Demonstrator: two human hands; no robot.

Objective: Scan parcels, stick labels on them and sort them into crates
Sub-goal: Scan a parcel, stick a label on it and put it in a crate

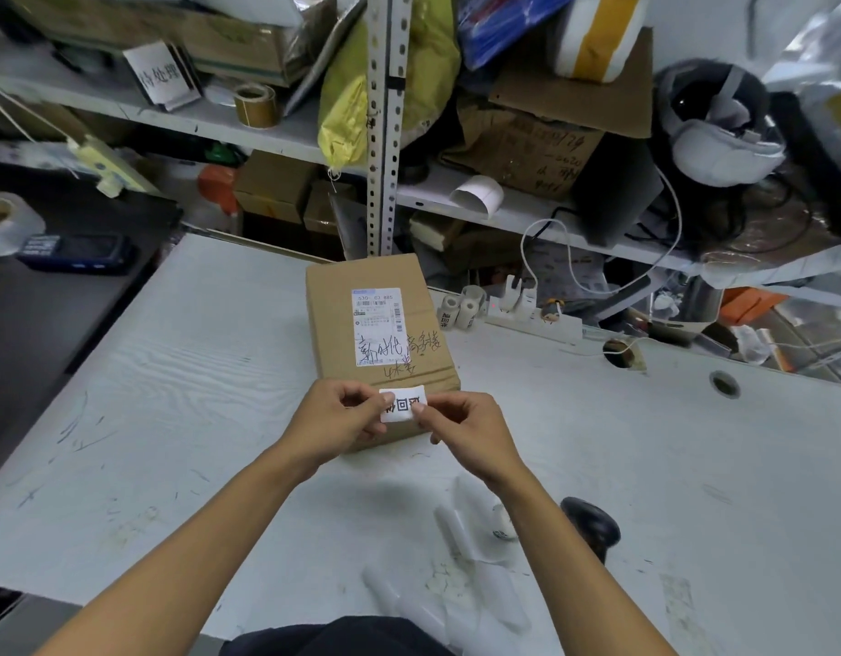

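Observation:
A brown cardboard parcel (375, 324) lies on the white table (196, 395), bearing a printed shipping label and black handwriting. Just above its near edge, a small white label with a QR code (403, 403) is held between both hands. My left hand (335, 421) pinches the label's left side, and my right hand (461, 430) pinches its right side. A black handheld scanner (591, 525) lies on the table near my right forearm.
Peeled label backing strips (456, 561) litter the table's near edge. Small label rolls (461, 307) and a power strip (532, 319) sit at the back. Cluttered shelves with boxes and bags rise behind. A dark phone (77, 253) and tape roll (1, 220) rest at left.

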